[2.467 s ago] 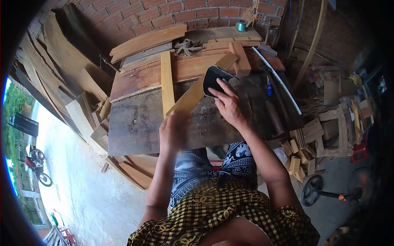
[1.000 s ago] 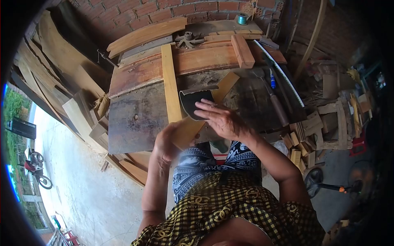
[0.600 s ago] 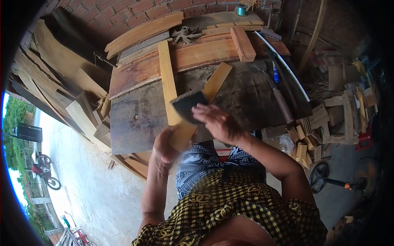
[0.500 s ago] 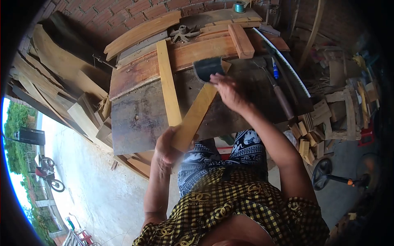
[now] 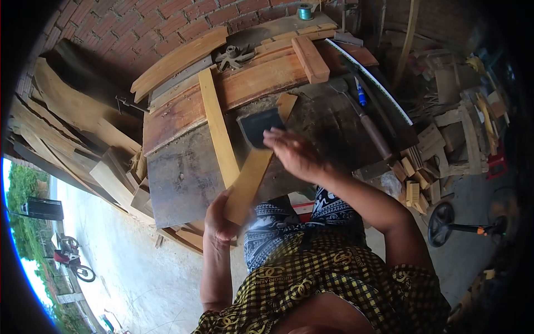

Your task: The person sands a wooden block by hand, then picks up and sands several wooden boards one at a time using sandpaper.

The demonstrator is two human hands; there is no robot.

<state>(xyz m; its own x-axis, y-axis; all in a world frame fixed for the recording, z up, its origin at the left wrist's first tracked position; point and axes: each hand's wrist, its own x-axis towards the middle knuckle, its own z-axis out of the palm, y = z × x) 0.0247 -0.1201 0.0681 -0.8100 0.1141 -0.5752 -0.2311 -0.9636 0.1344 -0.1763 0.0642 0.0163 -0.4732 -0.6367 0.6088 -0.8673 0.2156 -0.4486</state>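
Observation:
My left hand [image 5: 218, 217] is closed around the near end of a narrow yellowish wooden strip [image 5: 250, 179], which slants away from my body over the workbench. Over the strip's middle, my right hand [image 5: 296, 155] grips a dark sheet of sandpaper [image 5: 257, 127] and presses it on the wood. The strip's far end [image 5: 286, 104] shows beyond the sheet. A second pale strip [image 5: 214, 125] lies on the bench to the left, its near end close to my left hand.
On the dark bench top [image 5: 169, 186] lie a chisel [image 5: 370, 125], a blue marker [image 5: 361, 93], a saw blade [image 5: 370, 75] and a reddish wood block [image 5: 310, 61]. Boards [image 5: 178, 58] and a metal hub [image 5: 232, 57] are at the back. Offcuts [image 5: 414, 192] are piled on the right.
My right hand and the sandpaper have slid along the strip toward my body, baring more of its far end. The left hand keeps its hold. The whole view has shifted slightly.

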